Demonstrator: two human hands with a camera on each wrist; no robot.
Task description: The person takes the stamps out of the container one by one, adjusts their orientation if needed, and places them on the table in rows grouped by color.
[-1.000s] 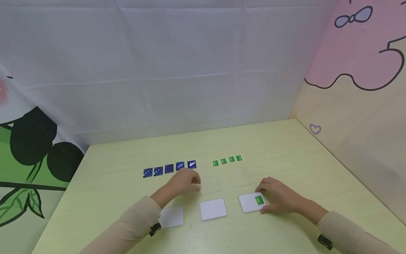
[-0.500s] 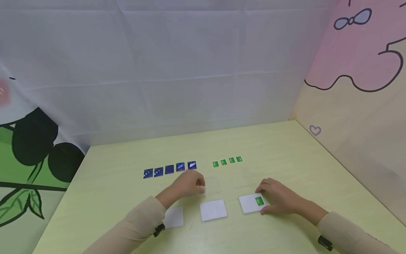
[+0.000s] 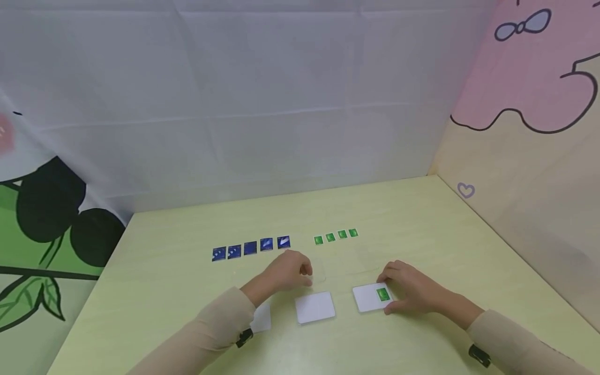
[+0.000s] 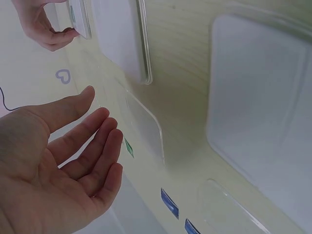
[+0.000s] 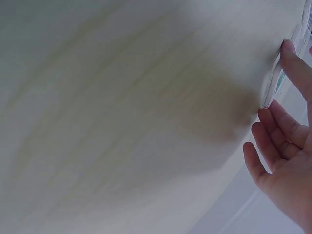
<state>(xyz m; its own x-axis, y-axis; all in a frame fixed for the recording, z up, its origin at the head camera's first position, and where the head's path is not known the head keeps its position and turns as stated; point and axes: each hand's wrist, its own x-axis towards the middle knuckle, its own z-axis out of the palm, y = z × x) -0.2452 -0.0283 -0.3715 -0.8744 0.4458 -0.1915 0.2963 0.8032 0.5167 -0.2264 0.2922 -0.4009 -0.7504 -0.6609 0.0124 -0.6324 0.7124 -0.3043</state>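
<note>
My left hand (image 3: 288, 270) hovers over the middle of the table, fingers loosely bent and holding nothing in the left wrist view. Beneath and beside it lies a faint clear flat cover (image 4: 144, 124). My right hand (image 3: 414, 291) grips the right-hand white flat case (image 3: 364, 298) by its edges, between thumb and fingers. On that case, near its right end, lies a small green square card (image 3: 383, 294). A second white flat case (image 3: 315, 308) lies in the middle. The third white flat case (image 3: 261, 317) is partly hidden by my left sleeve.
A row of several dark blue square cards (image 3: 250, 248) lies behind my left hand. Several small green square cards (image 3: 330, 237) are lined up to their right. A white cloth wall (image 3: 281, 104) closes off the back, and a painted wall (image 3: 525, 156) stands at right.
My left hand has moved to the right and slightly toward the middle white case, its fingers still loosely bent. My right hand has stayed on the right-hand case.
</note>
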